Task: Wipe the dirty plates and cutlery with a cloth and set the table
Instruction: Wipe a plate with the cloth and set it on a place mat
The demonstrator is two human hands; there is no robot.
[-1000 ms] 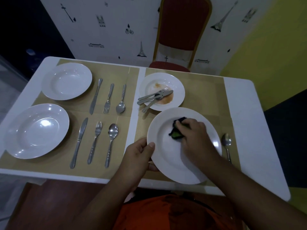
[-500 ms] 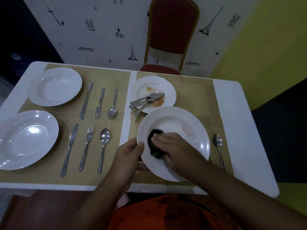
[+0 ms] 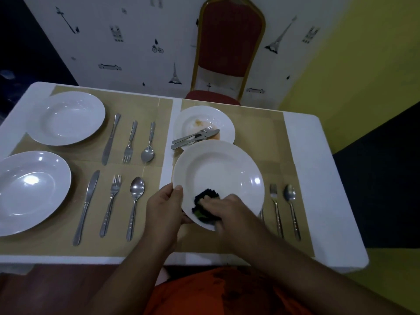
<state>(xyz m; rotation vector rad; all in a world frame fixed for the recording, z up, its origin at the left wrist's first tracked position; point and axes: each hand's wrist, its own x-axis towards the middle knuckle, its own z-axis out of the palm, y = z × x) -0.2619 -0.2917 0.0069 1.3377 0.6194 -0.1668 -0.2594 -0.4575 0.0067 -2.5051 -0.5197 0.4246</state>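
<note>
A large white plate (image 3: 218,171) is tilted up over the right placemat. My left hand (image 3: 164,206) grips its left rim, thumb on top. My right hand (image 3: 229,209) presses a dark cloth (image 3: 204,202) against the plate's near inner part. Behind it lies a smaller dirty plate (image 3: 202,123) with orange smears, with a knife and fork (image 3: 195,137) lying across it. A fork (image 3: 276,208) and a spoon (image 3: 292,208) lie on the mat to the right of the held plate.
Two white plates (image 3: 68,118) (image 3: 27,192) sit on the left placemats, each with a knife, fork and spoon beside it. A red chair (image 3: 229,48) stands behind the white table (image 3: 318,178). The table's front edge is just before my body.
My right hand and the cloth slid from the plate's upper middle down to its near left part. The orange smear seen on the plate half a second ago is gone.
</note>
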